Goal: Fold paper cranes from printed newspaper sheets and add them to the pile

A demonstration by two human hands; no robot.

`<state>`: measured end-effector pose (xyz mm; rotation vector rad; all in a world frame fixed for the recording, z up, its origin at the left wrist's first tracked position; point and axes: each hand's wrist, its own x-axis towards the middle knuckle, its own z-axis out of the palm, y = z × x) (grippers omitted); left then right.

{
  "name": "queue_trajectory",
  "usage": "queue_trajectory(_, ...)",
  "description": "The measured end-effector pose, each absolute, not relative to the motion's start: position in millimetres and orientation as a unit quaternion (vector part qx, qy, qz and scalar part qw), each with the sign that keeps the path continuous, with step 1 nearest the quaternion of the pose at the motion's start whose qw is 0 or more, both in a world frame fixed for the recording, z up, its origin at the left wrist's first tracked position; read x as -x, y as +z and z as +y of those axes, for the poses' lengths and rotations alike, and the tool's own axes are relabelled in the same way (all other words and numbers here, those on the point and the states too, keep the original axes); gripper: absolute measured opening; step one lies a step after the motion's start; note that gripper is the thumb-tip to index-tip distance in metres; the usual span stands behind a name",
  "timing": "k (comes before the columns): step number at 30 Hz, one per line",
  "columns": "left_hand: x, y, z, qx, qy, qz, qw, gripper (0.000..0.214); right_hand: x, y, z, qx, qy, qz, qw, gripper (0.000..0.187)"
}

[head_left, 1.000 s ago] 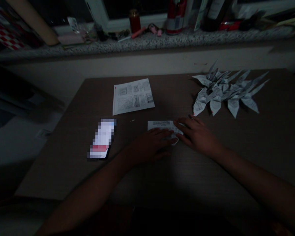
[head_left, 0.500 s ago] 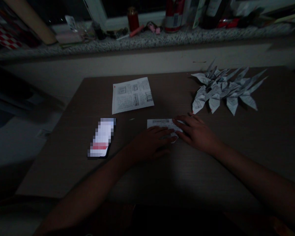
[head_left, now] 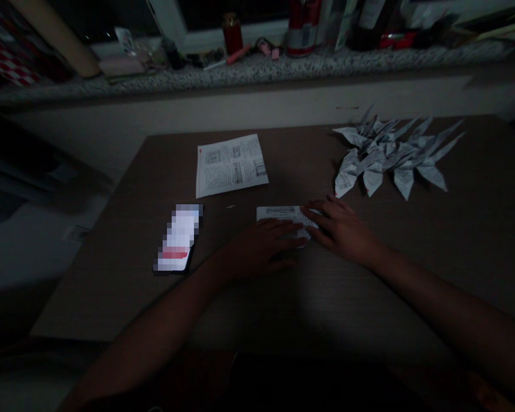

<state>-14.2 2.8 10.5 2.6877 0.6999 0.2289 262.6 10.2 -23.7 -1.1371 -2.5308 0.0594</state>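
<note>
A folded sheet of printed paper (head_left: 278, 213) lies flat on the brown table (head_left: 257, 309) in front of me. My left hand (head_left: 264, 246) rests over its near left part, fingers stretched out and pointing right. On the paper's right end lie the fingertips of my right hand (head_left: 341, 229), its fingers extended and slightly apart. Both hands touch the paper from above, and together they hide much of its near and right portions. The light is dim, so the fold lines are hard to make out.
A flat printed page (head_left: 232, 166) lies beyond my left hand. To the left is a phone (head_left: 179, 237) with its screen lit. Several folded paper cranes (head_left: 386, 157) cluster at the back right. Behind the table, a granite windowsill (head_left: 240, 71) holds a red can (head_left: 302, 28) and other items.
Almost nothing differs. Both hands stay on the folded paper, and the whole view has shifted very slightly.
</note>
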Motion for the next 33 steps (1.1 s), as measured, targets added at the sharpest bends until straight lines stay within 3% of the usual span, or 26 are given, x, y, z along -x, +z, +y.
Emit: queue_trajectory(33, 10.5, 11.0, -1.7, -0.964, 0.067, 0.217, 0.136, 0.052, -264.5, -25.0, 13.6, 0.391, 0.018, -0.902, 0.184, 0.046)
